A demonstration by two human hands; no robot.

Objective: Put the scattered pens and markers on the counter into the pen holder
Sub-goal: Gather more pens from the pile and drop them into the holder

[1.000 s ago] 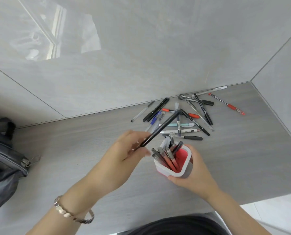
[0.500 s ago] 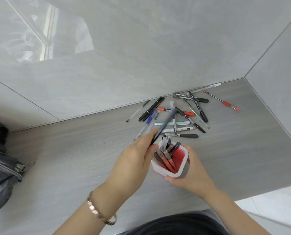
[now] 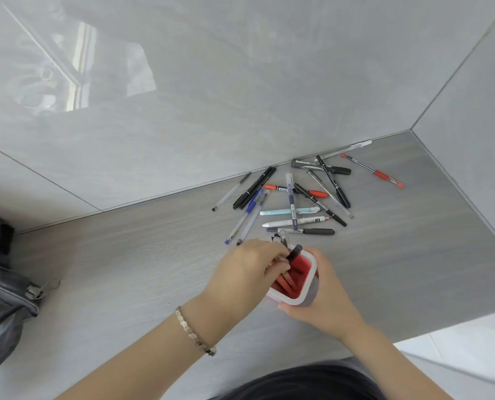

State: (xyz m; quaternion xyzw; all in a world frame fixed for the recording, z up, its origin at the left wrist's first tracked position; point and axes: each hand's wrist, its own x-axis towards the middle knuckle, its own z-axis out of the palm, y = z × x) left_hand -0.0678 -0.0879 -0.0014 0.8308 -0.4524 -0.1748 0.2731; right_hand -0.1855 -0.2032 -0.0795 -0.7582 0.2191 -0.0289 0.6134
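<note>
Left hand point(image 3: 249, 265) fingers pinch a black pen point(image 3: 293, 253) into the holder point(image 3: 309, 287) — right hand point(image 3: 325, 301) fingers wrap it.

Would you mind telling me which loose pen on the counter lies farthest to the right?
The thin red-grip pen, lying alone nearest the right wall. Its clear barrel, red grip and red end set it apart from the black markers piled to its left.

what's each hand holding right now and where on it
The left hand pinches a black pen near its upper end, lowering it into the pen holder. The right hand grips the holder's outer side.
</note>
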